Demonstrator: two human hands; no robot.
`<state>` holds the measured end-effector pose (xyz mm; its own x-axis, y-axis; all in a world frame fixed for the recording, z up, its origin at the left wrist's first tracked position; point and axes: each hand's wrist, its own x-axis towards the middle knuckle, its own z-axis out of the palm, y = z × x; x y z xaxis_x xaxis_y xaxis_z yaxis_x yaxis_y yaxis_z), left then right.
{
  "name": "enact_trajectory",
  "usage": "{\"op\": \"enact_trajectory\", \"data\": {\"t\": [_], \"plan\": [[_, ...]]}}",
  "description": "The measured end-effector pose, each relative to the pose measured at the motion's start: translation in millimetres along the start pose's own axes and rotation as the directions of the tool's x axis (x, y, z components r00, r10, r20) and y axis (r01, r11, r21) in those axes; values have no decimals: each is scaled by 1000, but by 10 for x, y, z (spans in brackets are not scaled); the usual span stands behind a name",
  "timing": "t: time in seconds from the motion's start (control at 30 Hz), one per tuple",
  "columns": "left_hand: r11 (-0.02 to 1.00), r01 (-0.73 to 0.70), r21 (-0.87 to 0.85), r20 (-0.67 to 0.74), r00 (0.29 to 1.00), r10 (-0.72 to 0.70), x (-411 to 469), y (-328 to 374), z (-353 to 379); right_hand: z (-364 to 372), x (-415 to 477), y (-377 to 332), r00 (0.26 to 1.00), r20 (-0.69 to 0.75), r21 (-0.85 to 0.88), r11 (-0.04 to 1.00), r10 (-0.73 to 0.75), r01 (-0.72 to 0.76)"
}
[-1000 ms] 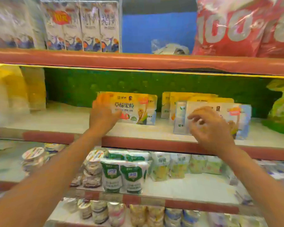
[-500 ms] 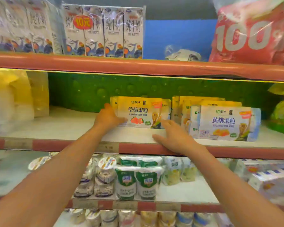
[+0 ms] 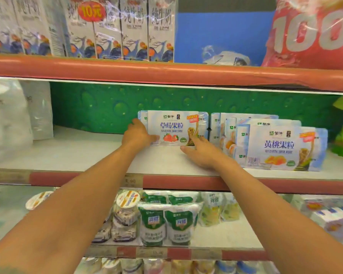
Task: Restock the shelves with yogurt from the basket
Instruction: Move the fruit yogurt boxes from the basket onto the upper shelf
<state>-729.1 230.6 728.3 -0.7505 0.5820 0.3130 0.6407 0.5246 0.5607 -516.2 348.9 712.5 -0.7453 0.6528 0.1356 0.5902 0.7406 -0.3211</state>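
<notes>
Refrigerated shelf unit, three tiers visible, red front rails. The middle shelf (image 3: 83,153) has a white deck and a green back panel (image 3: 99,107); its left half is mostly bare.

Top tier: a row of upright milk cartons (image 3: 123,30) at left carrying a round red price sticker, a red bag (image 3: 313,34) with large white numerals at right, and a crumpled clear wrapper (image 3: 224,56) between them.

Middle shelf, right: a staggered stack of yellow-peach yogurt packs (image 3: 279,147), standing on edge, faces forward, the front one near the shelf lip.

Middle shelf, centre: the strawberry yogurt pack (image 3: 172,128) stands upright on edge, set back toward the green panel, just left of the peach packs. At least one more pack stands directly behind it.

Lower tier: green-and-white pouches (image 3: 166,222) in pairs, stacked yogurt cups (image 3: 126,212) to their left, and pale yellow pouches (image 3: 216,210) to their right.

Left hand (image 3: 137,135): fingers curled round the strawberry pack's left edge, thumb on its lower front; grasping it. Right hand (image 3: 202,153): palm down over the shelf deck, fingers extended and loose, fingertips touching the pack's lower right corner; not closed on anything.

The basket is out of frame.
</notes>
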Motion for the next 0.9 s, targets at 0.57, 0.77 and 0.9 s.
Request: {"op": "enact_trajectory", "data": {"t": [0.57, 0.77, 0.9], "plan": [[989, -144, -44, 137, 979, 149, -28, -265, -107, 42, -339, -169, 998, -66, 29, 1000, 12, -10], [980, -199, 27, 153, 969, 192, -585, -258, -406, 94, -704, -253, 974, -225, 56, 998, 0, 13], [953, -286, 104, 160, 950, 268, -1047, -318, -523, 171, -1066, -252, 905, -420, 66, 992, -66, 103]]}}
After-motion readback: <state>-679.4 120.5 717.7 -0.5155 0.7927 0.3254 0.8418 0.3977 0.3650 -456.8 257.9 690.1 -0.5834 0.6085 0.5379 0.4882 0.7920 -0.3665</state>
